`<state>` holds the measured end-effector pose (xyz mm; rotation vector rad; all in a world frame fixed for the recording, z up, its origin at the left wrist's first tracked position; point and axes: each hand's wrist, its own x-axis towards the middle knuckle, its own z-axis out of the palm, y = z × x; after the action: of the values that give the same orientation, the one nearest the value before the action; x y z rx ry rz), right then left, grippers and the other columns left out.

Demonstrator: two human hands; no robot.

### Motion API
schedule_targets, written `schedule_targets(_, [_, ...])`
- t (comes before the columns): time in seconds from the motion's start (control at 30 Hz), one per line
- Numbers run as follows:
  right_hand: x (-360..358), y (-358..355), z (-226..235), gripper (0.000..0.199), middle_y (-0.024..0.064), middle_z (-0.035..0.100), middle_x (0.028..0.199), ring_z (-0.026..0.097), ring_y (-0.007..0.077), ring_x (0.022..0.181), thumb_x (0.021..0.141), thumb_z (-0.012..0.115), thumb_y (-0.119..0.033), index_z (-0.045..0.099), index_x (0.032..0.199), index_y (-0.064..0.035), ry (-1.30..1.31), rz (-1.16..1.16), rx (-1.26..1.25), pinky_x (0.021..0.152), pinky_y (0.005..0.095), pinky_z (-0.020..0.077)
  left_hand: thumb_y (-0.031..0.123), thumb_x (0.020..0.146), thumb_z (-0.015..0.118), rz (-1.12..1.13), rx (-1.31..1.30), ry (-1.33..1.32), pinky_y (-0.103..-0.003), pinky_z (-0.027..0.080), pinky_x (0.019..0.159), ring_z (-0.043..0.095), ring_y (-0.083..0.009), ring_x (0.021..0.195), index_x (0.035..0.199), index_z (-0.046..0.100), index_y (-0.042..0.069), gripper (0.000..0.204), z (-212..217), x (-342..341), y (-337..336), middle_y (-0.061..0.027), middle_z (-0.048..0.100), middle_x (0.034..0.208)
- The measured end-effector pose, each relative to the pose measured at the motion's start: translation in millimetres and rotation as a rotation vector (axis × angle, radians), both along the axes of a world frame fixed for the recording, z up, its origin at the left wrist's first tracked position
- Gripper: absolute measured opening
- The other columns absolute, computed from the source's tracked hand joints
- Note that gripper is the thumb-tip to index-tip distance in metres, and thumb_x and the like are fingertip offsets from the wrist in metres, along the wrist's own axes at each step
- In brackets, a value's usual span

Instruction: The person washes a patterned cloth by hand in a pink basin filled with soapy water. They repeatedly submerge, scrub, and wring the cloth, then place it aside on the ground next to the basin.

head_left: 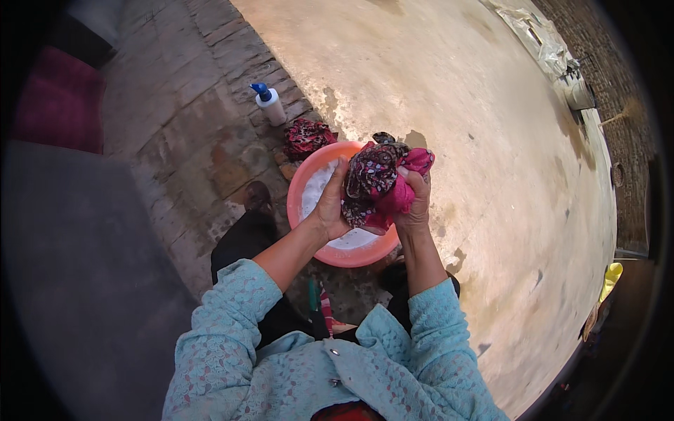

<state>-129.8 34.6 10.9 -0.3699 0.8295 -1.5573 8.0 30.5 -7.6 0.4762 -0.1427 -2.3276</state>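
Between my two hands is a bunched-up patterned cloth [375,172], dark with small pale spots and bright pink parts. My left hand [331,203] presses against its left side, thumb up along the fabric. On the other side my right hand [415,200] has its fingers wrapped round the pink part. The cloth is held above a round orange-pink basin [298,200], whose inside shows white suds [317,186]. A second crumpled cloth [307,139], red and black patterned, lies on the bricks against the basin's far left rim.
A white bottle [271,109] with a blue top stands on the brick paving [203,133] beyond the basin. Pale concrete with wet patches [519,175] spreads to the right. A bucket [580,95] and plastic sheeting [537,38] are at the far right wall. Something magenta [60,102] is far left.
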Motion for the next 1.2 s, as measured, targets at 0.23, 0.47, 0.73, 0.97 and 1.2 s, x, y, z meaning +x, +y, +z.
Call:
schedule_targets(0.23, [45,49,15,0.037,0.0084,0.056,0.094,0.054,0.0282,0.097,0.058,0.07,-0.004,0.059,0.092,-0.0103,1.296,0.174,-0.647,0.087,0.0364,0.0406,0.041,0.087,0.055,0.044,-0.062,-0.039,-0.032,0.051,0.083,0.061,-0.0173,0.093,0.11,0.057,0.005,0.043,-25,24,-29,-0.0084,0.061,0.104])
schedule_targets(0.47, [4,6,-13,0.012,0.0016,0.056,0.087,0.05,0.0099,0.081,0.077,0.055,-0.001,0.055,0.089,-0.0044,0.596,-0.151,-0.003,0.074,0.0243,0.0433,0.002,0.086,0.054,0.186,-0.164,-0.316,-0.021,0.051,0.074,0.06,-0.0087,0.085,0.113,0.053,0.0,0.027,0,-7,6,-0.0047,0.06,0.099])
schedule_targets(0.73, [70,50,2,0.039,0.0122,0.054,0.105,0.048,0.0318,0.104,0.071,0.075,-0.029,0.057,0.094,-0.0032,1.482,-0.14,-0.324,0.095,0.041,0.0344,0.01,0.091,0.041,0.371,-0.173,-0.312,-0.022,0.049,0.07,0.057,-0.0078,0.074,0.09,0.058,0.004,0.018,-25,6,-26,-0.0008,0.059,0.084])
schedule_targets(0.97, [16,3,-15,0.021,0.0082,0.061,0.089,0.059,0.0192,0.076,0.073,0.064,-0.008,0.056,0.09,0.0001,0.452,-0.02,0.12,0.07,0.0312,0.0495,0.002,0.078,0.053,0.325,-0.421,-0.765,-0.023,0.047,0.067,0.054,-0.0077,0.073,0.096,0.055,0.003,0.018,-4,-13,11,-0.0016,0.057,0.083])
schedule_targets(1.2, [25,18,4,0.029,0.0093,0.062,0.091,0.062,0.0205,0.079,0.068,0.052,-0.003,0.054,0.097,0.0015,-0.159,0.129,0.147,0.074,0.0326,0.0522,0.016,0.08,0.057,0.422,-0.256,-0.426,-0.025,0.047,0.075,0.055,-0.0098,0.078,0.103,0.052,0.004,0.027,21,1,-16,-0.0022,0.056,0.087])
